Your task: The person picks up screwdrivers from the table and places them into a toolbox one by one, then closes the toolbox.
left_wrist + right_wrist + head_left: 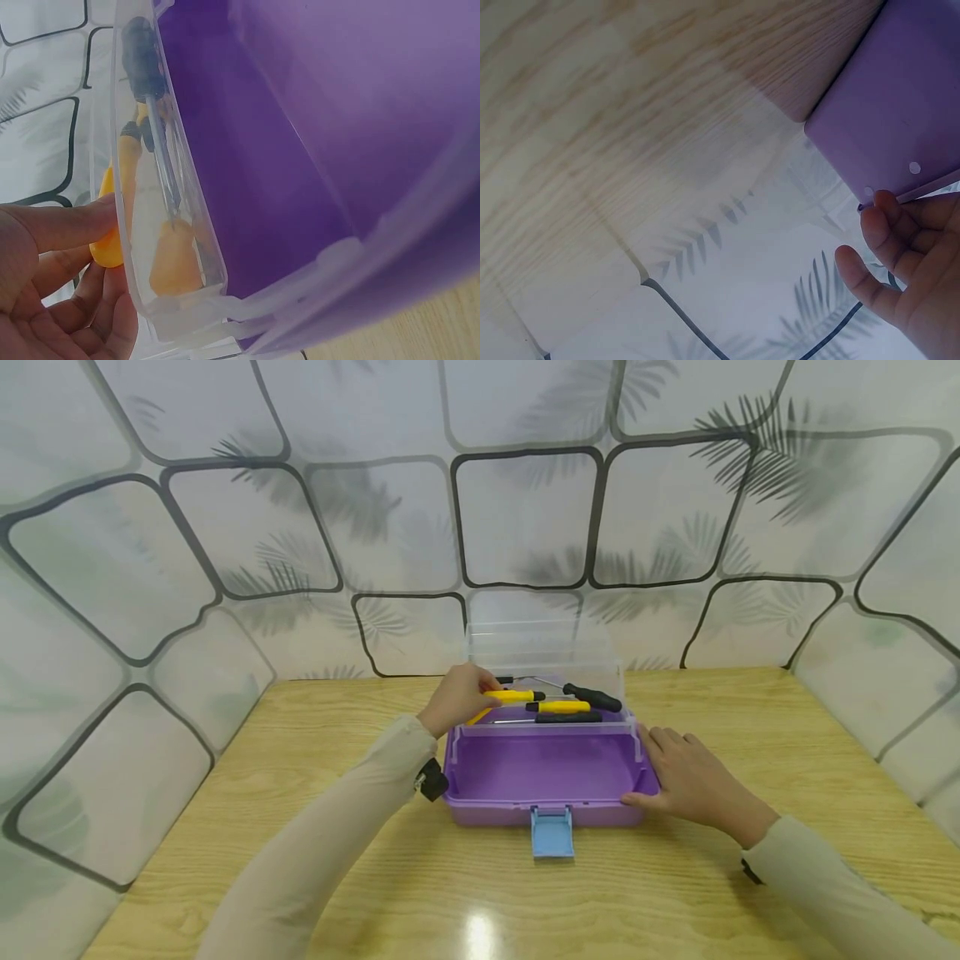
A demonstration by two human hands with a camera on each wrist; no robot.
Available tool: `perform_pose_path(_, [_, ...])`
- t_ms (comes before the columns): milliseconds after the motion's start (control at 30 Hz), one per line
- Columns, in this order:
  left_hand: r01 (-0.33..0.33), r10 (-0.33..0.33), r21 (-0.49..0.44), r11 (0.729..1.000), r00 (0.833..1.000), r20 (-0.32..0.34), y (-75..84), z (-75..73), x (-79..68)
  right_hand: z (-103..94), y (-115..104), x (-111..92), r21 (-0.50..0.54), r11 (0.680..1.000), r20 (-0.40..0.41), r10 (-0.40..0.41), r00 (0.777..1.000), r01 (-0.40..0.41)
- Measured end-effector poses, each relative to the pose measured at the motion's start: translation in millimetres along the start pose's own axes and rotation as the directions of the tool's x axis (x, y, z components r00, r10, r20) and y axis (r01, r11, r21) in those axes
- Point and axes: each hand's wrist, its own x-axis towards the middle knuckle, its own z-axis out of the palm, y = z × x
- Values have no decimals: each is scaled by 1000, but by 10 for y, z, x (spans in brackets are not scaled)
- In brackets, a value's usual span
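A purple toolbox (pixel 551 764) stands with its clear lid (pixel 543 643) raised at the back and a clear tray (pixel 480 729) lifted above its base. My left hand (pixel 461 695) pinches a yellow-handled screwdriver (pixel 512 697) at the tray's left end; in the left wrist view its yellow handle (pixel 111 229) is between thumb and fingers. Inside the tray lie black-handled screwdrivers (pixel 592 697) and another yellow-handled tool (pixel 562 707). My right hand (pixel 693 783) holds the toolbox's right side, thumb over the front corner of the rim, fingers (pixel 885 232) along the outside.
A blue latch (pixel 552 833) hangs down at the toolbox's front. The toolbox stands on a light wooden table (pixel 360 860). Behind and beside the table rises a patterned wall covering (pixel 525 518) with leaf prints.
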Motion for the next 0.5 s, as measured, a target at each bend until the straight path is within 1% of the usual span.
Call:
perform_pose_path(200, [-4, 4, 4, 1000, 1000, 5, 6, 3, -5, -2, -3, -8, 3, 1000, -6, -2, 1000, 2])
perform_pose_path(500, [-30, 29, 26, 999, 999, 18, -18, 2, 0, 3, 8, -4, -5, 1000, -19, -13, 1000, 13])
